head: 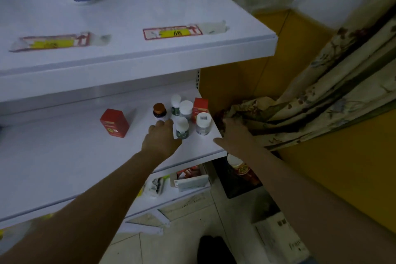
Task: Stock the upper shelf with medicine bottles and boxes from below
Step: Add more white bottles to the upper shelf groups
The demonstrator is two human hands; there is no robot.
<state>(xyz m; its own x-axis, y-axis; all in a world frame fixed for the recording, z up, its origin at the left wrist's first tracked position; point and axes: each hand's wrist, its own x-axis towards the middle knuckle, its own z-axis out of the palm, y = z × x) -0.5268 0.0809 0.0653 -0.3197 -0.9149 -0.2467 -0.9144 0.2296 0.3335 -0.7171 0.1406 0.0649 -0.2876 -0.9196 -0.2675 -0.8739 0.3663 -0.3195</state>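
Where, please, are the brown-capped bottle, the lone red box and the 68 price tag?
brown-capped bottle (159,107): head view, on its cap.
lone red box (115,128): head view, on its labelled front face.
68 price tag (173,32): head view, on its yellow panel.

The left hand (160,137) lay palm down, fingers straight toward one o'clock. The right hand (234,133) pointed toward eleven o'clock, thumb splayed to nine, its fingertips blurred.

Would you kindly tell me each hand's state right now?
Left hand: open, empty, near the brown-capped bottle.
Right hand: against the curtain; grip cannot be told.
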